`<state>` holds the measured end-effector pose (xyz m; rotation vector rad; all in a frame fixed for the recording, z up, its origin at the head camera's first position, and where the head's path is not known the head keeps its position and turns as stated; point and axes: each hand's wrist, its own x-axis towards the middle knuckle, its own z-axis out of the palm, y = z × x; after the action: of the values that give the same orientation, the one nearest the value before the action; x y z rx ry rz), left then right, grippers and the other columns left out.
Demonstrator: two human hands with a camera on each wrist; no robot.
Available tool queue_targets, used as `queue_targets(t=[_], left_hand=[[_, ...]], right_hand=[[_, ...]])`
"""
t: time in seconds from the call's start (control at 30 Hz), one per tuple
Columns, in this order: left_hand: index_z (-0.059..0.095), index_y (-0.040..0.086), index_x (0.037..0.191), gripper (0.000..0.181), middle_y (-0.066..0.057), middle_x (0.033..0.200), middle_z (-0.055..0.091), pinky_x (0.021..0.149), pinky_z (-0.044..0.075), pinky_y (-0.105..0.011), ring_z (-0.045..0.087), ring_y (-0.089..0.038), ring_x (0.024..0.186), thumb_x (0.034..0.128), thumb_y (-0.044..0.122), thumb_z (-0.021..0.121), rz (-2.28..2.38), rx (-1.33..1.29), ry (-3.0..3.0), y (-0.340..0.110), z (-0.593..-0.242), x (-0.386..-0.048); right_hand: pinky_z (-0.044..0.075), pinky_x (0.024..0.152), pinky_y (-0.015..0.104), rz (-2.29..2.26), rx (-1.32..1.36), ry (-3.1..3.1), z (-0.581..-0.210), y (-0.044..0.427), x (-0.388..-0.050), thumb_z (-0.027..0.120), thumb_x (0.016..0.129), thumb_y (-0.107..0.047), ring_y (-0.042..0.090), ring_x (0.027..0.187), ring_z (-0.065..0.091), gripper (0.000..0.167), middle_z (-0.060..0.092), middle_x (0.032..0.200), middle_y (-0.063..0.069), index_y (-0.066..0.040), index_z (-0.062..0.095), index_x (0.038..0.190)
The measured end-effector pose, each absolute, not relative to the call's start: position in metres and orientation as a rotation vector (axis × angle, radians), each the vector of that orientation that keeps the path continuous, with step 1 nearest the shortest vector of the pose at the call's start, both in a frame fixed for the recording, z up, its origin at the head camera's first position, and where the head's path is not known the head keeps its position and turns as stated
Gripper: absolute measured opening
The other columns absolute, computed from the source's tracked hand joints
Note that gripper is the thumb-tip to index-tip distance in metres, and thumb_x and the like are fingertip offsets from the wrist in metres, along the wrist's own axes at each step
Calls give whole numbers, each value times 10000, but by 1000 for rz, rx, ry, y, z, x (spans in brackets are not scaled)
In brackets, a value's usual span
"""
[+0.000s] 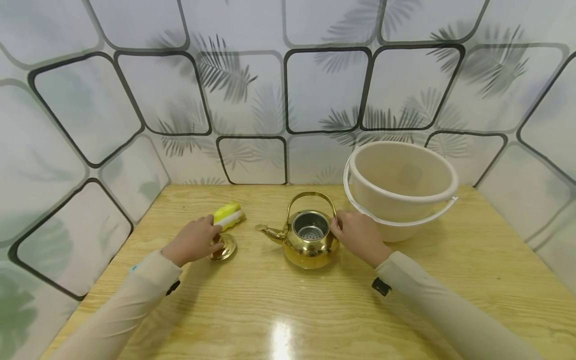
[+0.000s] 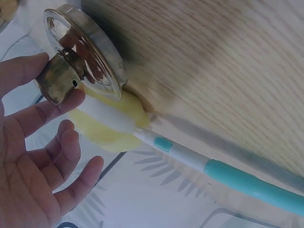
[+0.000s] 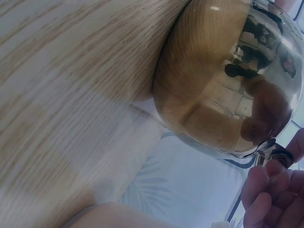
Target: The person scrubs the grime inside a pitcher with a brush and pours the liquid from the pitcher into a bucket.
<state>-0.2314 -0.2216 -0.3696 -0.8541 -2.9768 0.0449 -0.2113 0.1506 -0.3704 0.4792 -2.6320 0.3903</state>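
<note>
A gold teapot (image 1: 310, 252) stands on the table with its top uncovered and a strainer (image 1: 311, 232) inside. My right hand (image 1: 360, 235) pinches the base of its arched handle on the right side; the right wrist view shows the fingers (image 3: 268, 183) at the handle joint beside the shiny body (image 3: 204, 80). The teapot's round lid (image 1: 226, 247) is in my left hand (image 1: 194, 241), low over the table. In the left wrist view the thumb and index finger pinch the lid's knob (image 2: 58, 78), and the lid (image 2: 88, 52) is tilted on edge.
A yellow and white brush head (image 1: 228, 216) lies just beyond my left hand; its white and teal handle (image 2: 232, 175) shows in the left wrist view. A cream bucket (image 1: 400, 200) with its handle hanging down stands behind my right hand. Patterned wall covering surrounds the wooden table (image 1: 270, 300).
</note>
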Motion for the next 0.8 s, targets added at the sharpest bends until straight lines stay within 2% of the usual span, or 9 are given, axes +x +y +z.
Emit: queue_targets(t=[0.47,0.8], left_hand=[[639,112,838,197,-59,790,465,531,373,-312,431,-148,618,846,305,678,50,-828,-3010,-223,-375,-242],[620,117,826,195,-56,799,467,531,363,-297,428,-144,626,847,303,678,49,-825,-3027,-223,-379,-245]], right_hand=[[290,444,252,404,465,-2648,-372,150,-211,545,855,-130,115,461,342,314,403,514,-16,-143,429,564],[290,444,249,395,485,-2623,-371,150,-211,550,854,-120,109,456,336,323,397,506,-19,-143,422,558]])
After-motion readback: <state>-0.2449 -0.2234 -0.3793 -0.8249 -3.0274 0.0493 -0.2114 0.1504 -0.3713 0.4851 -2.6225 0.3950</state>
